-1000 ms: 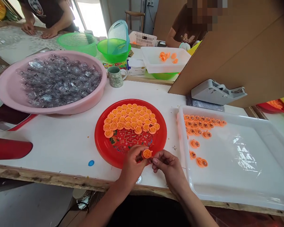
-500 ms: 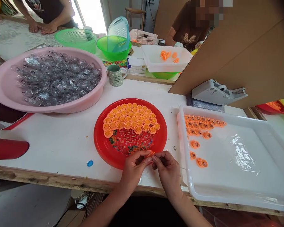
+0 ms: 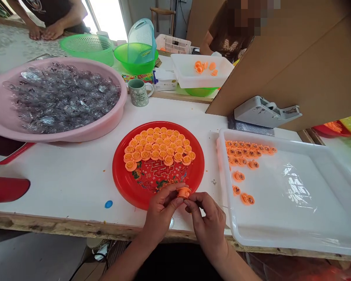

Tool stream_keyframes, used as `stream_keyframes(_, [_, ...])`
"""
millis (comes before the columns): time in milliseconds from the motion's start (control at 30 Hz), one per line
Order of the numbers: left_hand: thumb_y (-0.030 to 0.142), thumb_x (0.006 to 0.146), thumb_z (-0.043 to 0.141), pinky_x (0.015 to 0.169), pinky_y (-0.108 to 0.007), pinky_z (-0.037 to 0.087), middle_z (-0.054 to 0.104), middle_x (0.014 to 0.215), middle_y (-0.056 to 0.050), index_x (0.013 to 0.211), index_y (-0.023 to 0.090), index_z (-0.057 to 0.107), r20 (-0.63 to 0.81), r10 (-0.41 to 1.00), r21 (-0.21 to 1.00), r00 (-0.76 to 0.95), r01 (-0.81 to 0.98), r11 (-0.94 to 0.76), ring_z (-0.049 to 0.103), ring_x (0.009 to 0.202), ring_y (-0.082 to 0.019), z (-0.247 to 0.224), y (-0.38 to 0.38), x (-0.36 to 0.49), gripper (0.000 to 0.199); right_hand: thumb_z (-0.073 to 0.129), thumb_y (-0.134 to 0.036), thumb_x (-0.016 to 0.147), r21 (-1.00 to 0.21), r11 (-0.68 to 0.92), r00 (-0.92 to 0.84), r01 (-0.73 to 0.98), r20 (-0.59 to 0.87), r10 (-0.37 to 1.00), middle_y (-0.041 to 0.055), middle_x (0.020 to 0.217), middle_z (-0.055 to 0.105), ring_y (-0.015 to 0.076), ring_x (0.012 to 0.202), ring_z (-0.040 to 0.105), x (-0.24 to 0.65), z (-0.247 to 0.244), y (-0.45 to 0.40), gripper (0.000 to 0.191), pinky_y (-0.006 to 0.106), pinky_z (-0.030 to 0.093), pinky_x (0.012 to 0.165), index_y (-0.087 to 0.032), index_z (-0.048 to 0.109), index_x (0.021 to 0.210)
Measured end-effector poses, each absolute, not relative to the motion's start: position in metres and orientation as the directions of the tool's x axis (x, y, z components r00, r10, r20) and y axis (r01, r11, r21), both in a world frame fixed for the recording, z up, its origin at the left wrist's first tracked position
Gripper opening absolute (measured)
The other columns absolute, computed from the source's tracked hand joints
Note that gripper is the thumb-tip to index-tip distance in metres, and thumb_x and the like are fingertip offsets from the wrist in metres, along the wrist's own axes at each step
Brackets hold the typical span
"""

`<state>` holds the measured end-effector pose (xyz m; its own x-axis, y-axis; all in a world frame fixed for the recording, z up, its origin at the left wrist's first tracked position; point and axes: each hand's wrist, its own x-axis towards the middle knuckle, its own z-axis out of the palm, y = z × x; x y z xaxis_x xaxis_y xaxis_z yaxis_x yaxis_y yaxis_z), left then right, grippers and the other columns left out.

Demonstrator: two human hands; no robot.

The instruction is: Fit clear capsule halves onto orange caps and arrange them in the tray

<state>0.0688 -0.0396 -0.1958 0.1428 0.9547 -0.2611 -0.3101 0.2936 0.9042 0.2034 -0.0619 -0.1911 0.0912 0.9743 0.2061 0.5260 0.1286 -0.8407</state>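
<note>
Over the front edge of the red plate (image 3: pixel 159 203), my left hand (image 3: pixel 163 208) pinches a small orange toy cup (image 3: pixel 183 192) between thumb and fingers, its side turned towards me. My right hand (image 3: pixel 207 218) is closed too, thumb and fingertips gripping the cup's lower right edge. Many orange toy cups on saucers (image 3: pixel 160 144) with yellow patterned tops cover the far half of the plate. More orange cups with dark printed marks (image 3: pixel 242 150) sit along the left side of a white tray (image 3: pixel 280 238) to my right.
A pink basin (image 3: pixel 117 125) of clear plastic pieces stands left, with a green mug (image 3: pixel 139 93) beside it. Behind the white tray are a tape dispenser (image 3: pixel 266 113) and a cardboard panel (image 3: pixel 286 66). A blue disc (image 3: pixel 108 204) lies near the table edge. Two people work beyond.
My hands have tipped the orange cup so its side now shows, and my right fingers have shifted slightly down. The whole view has moved a little.
</note>
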Motion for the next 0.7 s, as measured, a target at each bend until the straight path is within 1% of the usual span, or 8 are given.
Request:
stream_keyframes(67, [0.021,0.084,0.065,0.087,-0.027,0.054,0.072,0.108,-0.005,0.109,0.021,0.067,-0.235,0.959,0.916,0.156,-0.295,0.272,0.067,0.096,-0.017,-0.192,-0.039,0.069,0.025,0.053,-0.015,0.092,-0.803,0.169,0.067,0.571,0.251,0.966,-0.0013,0.073,0.063,0.0131,0.062,0.062,0.206,-0.188,-0.063,0.011,0.024,0.048,0.059,-0.023,0.059,0.089])
stream_keyframes(167, [0.019,0.085,0.064,0.087,-0.026,0.053,0.073,0.105,-0.005,0.107,0.020,0.067,-0.213,0.962,0.929,0.170,-0.269,0.253,0.067,0.095,-0.017,-0.186,-0.039,0.069,0.023,0.053,-0.013,0.091,-0.762,0.200,0.048,0.615,0.289,0.956,-0.0017,0.074,0.063,0.0129,0.062,0.061,0.207,-0.185,-0.065,0.013,0.024,0.047,0.059,-0.024,0.059,0.090])
stream_keyframes(333, [0.019,0.085,0.063,0.079,-0.024,0.053,0.073,0.097,-0.004,0.102,0.018,0.068,-0.189,0.971,0.944,0.144,-0.246,0.220,0.066,0.084,-0.015,-0.183,-0.040,0.071,0.017,0.052,-0.014,0.091,-0.736,0.190,0.062,0.650,0.301,0.952,-0.0013,0.072,0.062,0.0137,0.062,0.060,0.204,-0.186,-0.066,0.011,0.025,0.046,0.059,-0.023,0.057,0.085])
stream_keyframes(400, [0.020,0.085,0.064,0.079,-0.024,0.053,0.072,0.096,-0.004,0.102,0.019,0.068,-0.202,0.970,0.932,0.133,-0.277,0.232,0.066,0.084,-0.014,-0.187,-0.040,0.073,0.017,0.053,-0.016,0.090,-0.773,0.151,0.102,0.616,0.269,0.958,-0.0011,0.073,0.061,0.0139,0.063,0.060,0.202,-0.186,-0.064,0.008,0.025,0.047,0.059,-0.022,0.055,0.086])
stream_keyframes(433, [0.020,0.084,0.065,0.081,-0.024,0.053,0.072,0.097,-0.003,0.103,0.020,0.067,-0.219,0.968,0.917,0.122,-0.314,0.247,0.066,0.086,-0.015,-0.189,-0.039,0.074,0.019,0.054,-0.018,0.090,-0.801,0.122,0.129,0.587,0.241,0.962,-0.0009,0.074,0.060,0.0140,0.064,0.060,0.202,-0.186,-0.062,0.004,0.025,0.048,0.060,-0.022,0.054,0.090])
stream_keyframes(533, [0.021,0.082,0.068,0.085,-0.025,0.052,0.071,0.100,-0.002,0.104,0.023,0.065,-0.295,0.951,0.860,0.094,-0.407,0.307,0.065,0.094,-0.015,-0.196,-0.037,0.074,0.022,0.057,-0.025,0.091,-0.872,0.056,0.125,0.487,0.133,0.983,0.0017,0.086,0.062,0.0148,0.071,0.062,0.203,-0.185,-0.055,0.015,0.027,0.052,0.065,-0.021,0.055,0.105])
stream_keyframes(633, [0.019,0.078,0.070,0.086,-0.024,0.050,0.070,0.097,-0.002,0.098,0.021,0.068,-0.316,0.946,0.869,0.071,-0.378,0.319,0.064,0.095,-0.016,-0.197,-0.037,0.072,0.020,0.055,-0.029,0.092,-0.894,0.046,0.051,0.446,0.077,0.996,0.0036,0.095,0.064,0.0163,0.080,0.064,0.206,-0.189,-0.052,0.014,0.028,0.054,0.070,-0.022,0.059,0.104])
stream_keyframes(700, [0.017,0.077,0.069,0.085,-0.024,0.050,0.069,0.094,-0.002,0.097,0.019,0.069,-0.316,0.947,0.881,0.055,-0.353,0.315,0.064,0.093,-0.016,-0.195,-0.039,0.073,0.020,0.056,-0.032,0.092,-0.892,0.039,0.044,0.450,0.066,0.997,0.0032,0.094,0.067,0.0173,0.080,0.065,0.207,-0.196,-0.053,0.015,0.029,0.054,0.071,-0.023,0.059,0.103])
